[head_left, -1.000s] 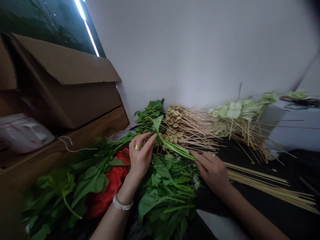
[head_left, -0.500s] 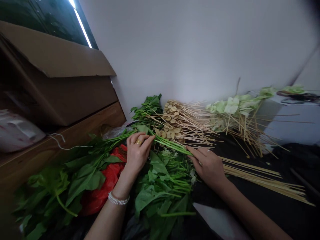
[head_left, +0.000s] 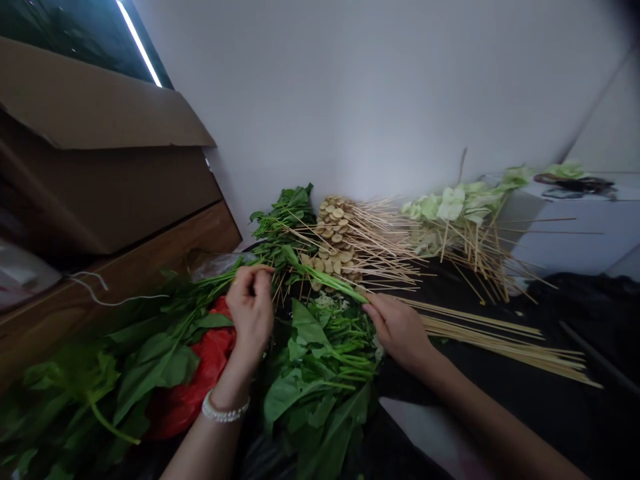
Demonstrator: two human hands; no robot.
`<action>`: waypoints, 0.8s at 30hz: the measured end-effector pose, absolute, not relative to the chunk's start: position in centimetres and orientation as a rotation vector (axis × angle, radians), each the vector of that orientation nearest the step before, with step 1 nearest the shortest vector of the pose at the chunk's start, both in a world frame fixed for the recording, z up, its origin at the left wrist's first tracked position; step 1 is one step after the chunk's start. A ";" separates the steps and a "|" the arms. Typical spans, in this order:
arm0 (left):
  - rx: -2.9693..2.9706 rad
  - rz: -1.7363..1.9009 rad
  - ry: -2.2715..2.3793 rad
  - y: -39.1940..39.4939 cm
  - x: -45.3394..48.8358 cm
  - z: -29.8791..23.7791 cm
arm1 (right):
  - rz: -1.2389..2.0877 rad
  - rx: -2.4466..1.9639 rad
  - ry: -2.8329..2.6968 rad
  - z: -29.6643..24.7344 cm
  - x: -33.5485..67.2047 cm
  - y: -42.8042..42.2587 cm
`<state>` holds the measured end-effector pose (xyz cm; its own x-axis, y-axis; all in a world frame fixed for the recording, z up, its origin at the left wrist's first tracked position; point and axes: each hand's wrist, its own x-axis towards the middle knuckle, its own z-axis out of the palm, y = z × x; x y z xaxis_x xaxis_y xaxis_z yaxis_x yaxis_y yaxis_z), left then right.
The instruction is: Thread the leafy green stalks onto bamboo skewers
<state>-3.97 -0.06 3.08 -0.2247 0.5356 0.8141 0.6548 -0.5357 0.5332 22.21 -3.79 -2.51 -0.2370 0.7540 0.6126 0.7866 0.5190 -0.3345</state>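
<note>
My right hand [head_left: 400, 327] is closed on the end of a bunch of green leafy stems [head_left: 330, 280], which slants up and left over the table. To the left, my left hand [head_left: 250, 307] has its fingers curled in beside the stems of a loose pile of leafy greens [head_left: 160, 363]. Whether anything is in those fingers is hidden. Between my forearms lies another heap of leafy greens [head_left: 320, 393]. Under the left pile a red plastic bag [head_left: 205, 367] shows.
Skewered potato-like slices [head_left: 335, 227] lie beyond my hands, beside greens [head_left: 290, 210] by the wall. Farther right are skewers of pale cabbage-like leaves [head_left: 455, 203]. Bare wooden skewers [head_left: 505, 340] lie right of my right hand. A cardboard box [head_left: 110, 193] stands at the left.
My left hand has come off the leafy end of the bunch and curled its fingers. My right hand still holds the stems. The whole view has shifted slightly.
</note>
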 end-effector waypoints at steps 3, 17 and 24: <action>-2.252 -1.434 -1.121 -1.9 -1.2 2.6 | -0.149 -1.234 -2.068 -2.4 21.7 -4.2; -2.482 -0.868 -0.757 -2.4 0.9 1.5 | -0.401 -1.208 -2.166 -1.8 20.5 -5.5; -2.306 -1.581 -1.201 -1.9 0.6 2.2 | -0.322 -1.199 -2.132 -1.3 20.2 -5.5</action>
<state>0.56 -1.87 2.19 0.1503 0.5456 0.8244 0.6482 -0.6841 0.3345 20.19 -5.48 -1.28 -0.3603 0.6667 0.6524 0.8296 0.5488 -0.1027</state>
